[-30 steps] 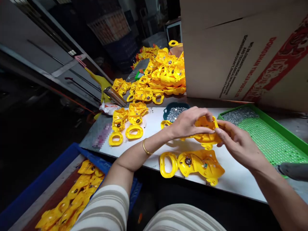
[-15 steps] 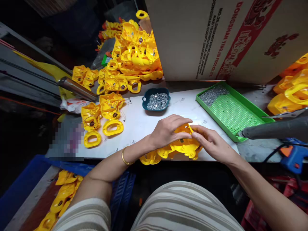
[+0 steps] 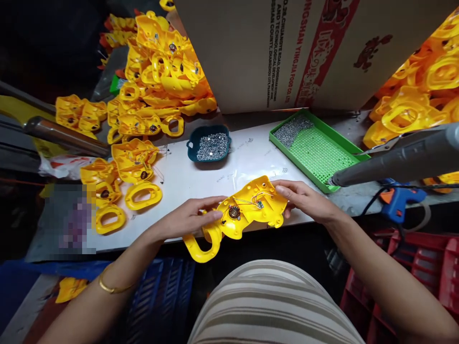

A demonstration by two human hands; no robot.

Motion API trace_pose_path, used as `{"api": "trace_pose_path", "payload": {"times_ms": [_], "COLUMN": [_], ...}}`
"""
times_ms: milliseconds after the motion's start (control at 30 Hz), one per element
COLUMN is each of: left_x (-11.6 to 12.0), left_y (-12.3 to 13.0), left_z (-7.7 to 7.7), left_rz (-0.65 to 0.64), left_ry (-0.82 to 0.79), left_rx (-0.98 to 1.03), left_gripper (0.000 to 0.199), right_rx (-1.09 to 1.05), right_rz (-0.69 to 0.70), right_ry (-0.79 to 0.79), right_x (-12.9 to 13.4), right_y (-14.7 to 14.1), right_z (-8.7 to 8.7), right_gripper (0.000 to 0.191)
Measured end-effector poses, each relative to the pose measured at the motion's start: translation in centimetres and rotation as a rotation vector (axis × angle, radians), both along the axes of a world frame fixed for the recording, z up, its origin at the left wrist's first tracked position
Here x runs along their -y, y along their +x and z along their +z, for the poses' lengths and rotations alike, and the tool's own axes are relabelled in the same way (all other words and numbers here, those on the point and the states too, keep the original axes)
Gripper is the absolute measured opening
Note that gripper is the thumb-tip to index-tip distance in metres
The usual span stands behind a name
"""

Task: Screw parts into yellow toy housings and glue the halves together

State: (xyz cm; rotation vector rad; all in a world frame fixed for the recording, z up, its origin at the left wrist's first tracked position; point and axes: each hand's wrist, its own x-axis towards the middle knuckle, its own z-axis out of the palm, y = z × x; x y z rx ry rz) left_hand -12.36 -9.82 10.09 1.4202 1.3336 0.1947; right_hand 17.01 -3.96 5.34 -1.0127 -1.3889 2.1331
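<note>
A yellow plastic toy shell (image 3: 247, 205) is held between my two hands above the table's front edge, its hollow inside facing up. Thin wires, a small green circuit board (image 3: 259, 204) and a round dark speaker (image 3: 234, 212) show within it. My left hand (image 3: 195, 215) grips the shell's left end, near an oval ring-shaped handle (image 3: 203, 248) that hangs past the edge. With thumb on top, my right hand (image 3: 301, 198) pinches the right end; its fingertips are partly hidden underneath.
Behind the shell stand a dark teal basket (image 3: 190, 152) of small metal screws and a green perforated tray (image 3: 322, 155) with more screws. Yellow shells (image 3: 131, 160) pile up at left and right. A cardboard box (image 3: 244, 57) rises behind; a blue glue gun (image 3: 398, 203) lies at right.
My left hand has moved left from over the shell to its left end. The shell now lies more open to view, its wired inside showing. The camera view has shifted right.
</note>
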Motion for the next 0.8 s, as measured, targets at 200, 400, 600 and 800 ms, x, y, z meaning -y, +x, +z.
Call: {"api": "trace_pose_path", "payload": {"times_ms": [200,400,600,800], "left_x": [2.9,3.4,3.1,2.6], "left_y": [0.6,-0.1,-0.5,-0.8], "left_z": [-1.9,-5.2,-5.9,-6.1], "left_rz": [-0.031,-0.024,0.105,0.042], "left_ry": [0.11,0.43,0.451,0.337], "left_rx": [-0.088,-0.287,-0.317,-0.293], "left_gripper": [0.033,0.025,0.028,0.058], "right_rx": [0.083,0.223,0.259,0.326], "right_rz": [-0.046,-0.188,-0.215,-0.192], "right_ry": [0.062,0.189,0.133,0.222], "right_x": [0.0,0.8,1.7,1.3], "right_y": [0.1,0.9,1.2,0.7], "right_z": [-0.1,-0.8,-2.5,-3.0], "right_gripper": [0.053,0.055,0.054,0.055]}}
